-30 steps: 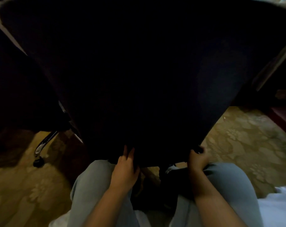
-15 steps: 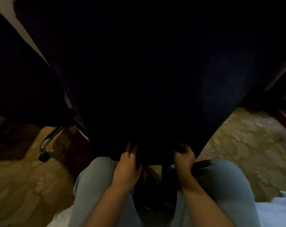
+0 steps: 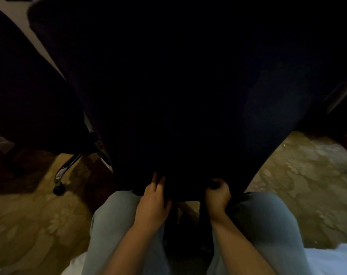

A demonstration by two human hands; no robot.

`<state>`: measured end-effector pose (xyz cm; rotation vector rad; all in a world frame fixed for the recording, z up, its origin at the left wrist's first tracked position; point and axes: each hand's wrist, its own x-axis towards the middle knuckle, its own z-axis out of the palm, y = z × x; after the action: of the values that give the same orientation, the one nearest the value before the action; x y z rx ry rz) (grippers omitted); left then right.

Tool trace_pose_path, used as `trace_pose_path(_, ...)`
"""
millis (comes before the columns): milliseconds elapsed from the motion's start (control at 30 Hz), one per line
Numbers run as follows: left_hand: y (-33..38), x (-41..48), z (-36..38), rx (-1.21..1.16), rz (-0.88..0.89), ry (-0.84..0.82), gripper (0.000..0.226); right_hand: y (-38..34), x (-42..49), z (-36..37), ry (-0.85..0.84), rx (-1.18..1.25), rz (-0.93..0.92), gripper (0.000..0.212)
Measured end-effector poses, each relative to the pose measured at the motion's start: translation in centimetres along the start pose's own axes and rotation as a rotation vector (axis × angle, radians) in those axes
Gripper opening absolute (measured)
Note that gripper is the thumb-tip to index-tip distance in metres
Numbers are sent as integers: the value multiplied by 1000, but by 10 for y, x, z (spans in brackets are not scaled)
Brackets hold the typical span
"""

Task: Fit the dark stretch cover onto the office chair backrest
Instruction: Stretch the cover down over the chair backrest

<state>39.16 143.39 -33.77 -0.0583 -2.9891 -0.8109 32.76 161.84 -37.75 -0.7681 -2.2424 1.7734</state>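
Head view: at the left, a chrome chair leg point(image 3: 68, 167) stands on the patterned carpet point(image 3: 29, 225). The left hand point(image 3: 152, 203) lays fairly straight fingers flat against the near bottom edge of the dark stretch cover point(image 3: 188, 96), which hangs over the backrest hidden beneath it. Further right, the right hand point(image 3: 217, 195) curls tight round a bunch of that hem. The fabric looks light, soft and elastic, likely to spring back. The bottom hem, gripped near both corners, seems the best hold.
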Motion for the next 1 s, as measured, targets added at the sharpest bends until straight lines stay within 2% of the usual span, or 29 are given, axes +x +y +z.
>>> trace_pose_path(67,-1,-1,0,-1,-4,-6,72,2,-2,1,-97,-64,-18,19)
trace_pose_path(133,-2,-1,0,-17,-1,-4,72,0,1,-6,-92,-46,-12,17)
trace_pose_path(400,-1,1,3,-6,4,6,72,-17,32,-55,285,155,83,27)
trace_pose_path(600,-1,1,-1,20,-7,0,72,-18,-2,-9,119,79,66,22)
trace_pose_path(767,0,-2,-4,40,-16,5,70,-9,-21,17,-175,28,-4,25)
trace_pose_path(900,-5,-3,-5,25,-6,20,71,-14,-5,-3,-81,29,-26,24)
trace_pose_path(1000,-8,-2,-5,15,-2,26,71,-28,7,-32,105,70,-65,27)
